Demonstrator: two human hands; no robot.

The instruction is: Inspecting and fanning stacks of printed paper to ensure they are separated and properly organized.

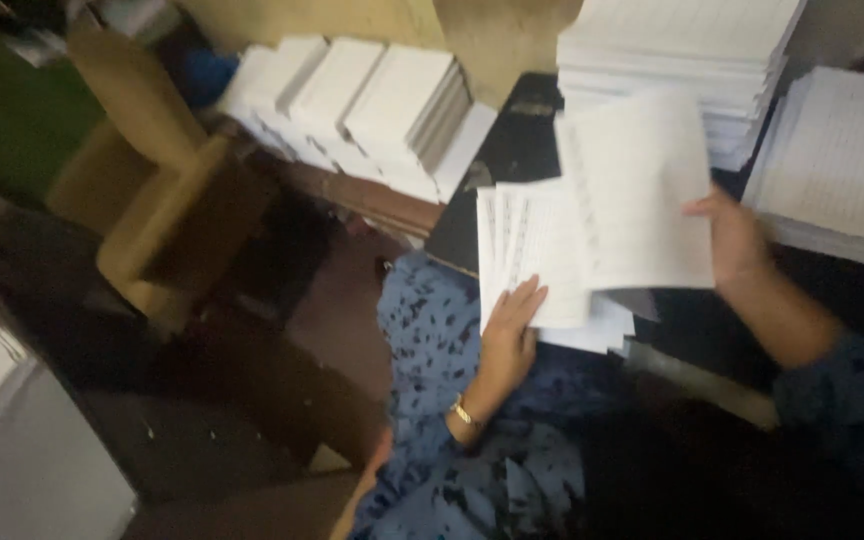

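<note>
The person's right hand (734,238) holds a loose sheet of ruled paper (642,190) by its right edge, the grip pinched on that margin with the thumb on top, and the sheet stands lifted and tilted above the lap. The left hand (510,335) lies flat, fingers spread and not closed on anything, pressing down a small pile of sheets (537,260) that rests on the lap just under and left of the lifted one. The paper looks thin, light and limp; a single sheet probably bends and flutters when carried by one edge, so a hold near the middle of a long side, or a hand on each side, seems the safest way to keep it flat, and the smooth sheets in the pile likely slide over each other unless pressed. A dark bench (512,150) in front carries a tall stack of printed paper (682,50) and another stack (842,160) at the right. Bundles of white booklets (362,110) sit in a row to the left, near a tan chair (152,200). The room is dim, the floor (202,430) dark, and the view is blurred.
</note>
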